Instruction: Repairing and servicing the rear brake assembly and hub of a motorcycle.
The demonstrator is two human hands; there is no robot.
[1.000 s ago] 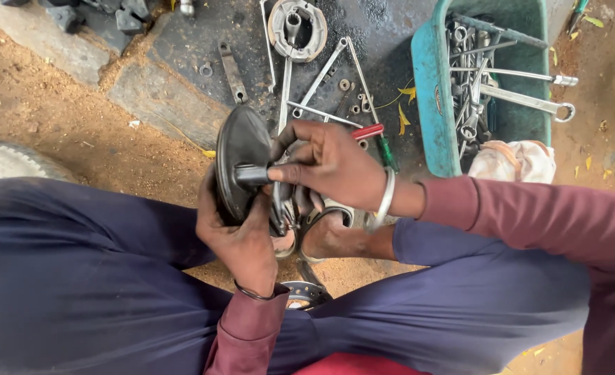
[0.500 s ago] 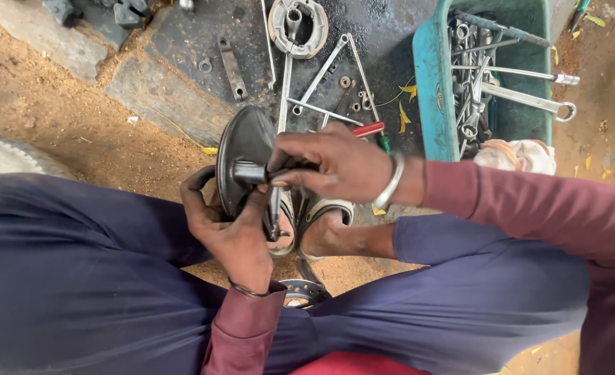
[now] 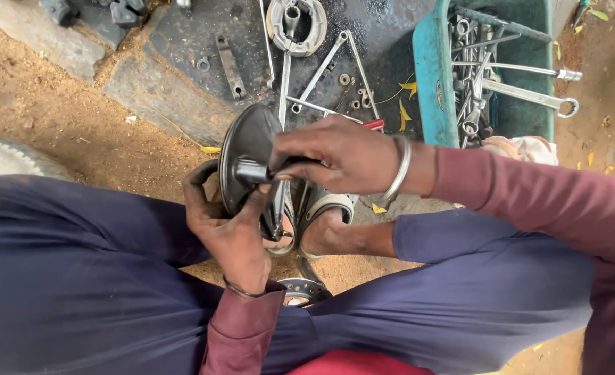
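Two hands grip one dark metal disc (image 3: 248,149): left hand (image 3: 227,226) fingers clamped on its rim, right hand (image 3: 335,153) fingers on its shaft (image 3: 252,171).

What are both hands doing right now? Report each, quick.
Left hand: closed around the rim of the dark round metal disc, steadying it.
Right hand: closed on the tool set at the disc's centre.

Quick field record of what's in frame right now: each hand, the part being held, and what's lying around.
left hand: grips the round dark metal disc from below, at its rim
right hand: closed on a socket tool set against the disc's centre
disc: on edge, between the knees
ground ahead: loose spanners, brake plate
right side: teal crate full of wrenches
posture: seated, sandalled foot under hands
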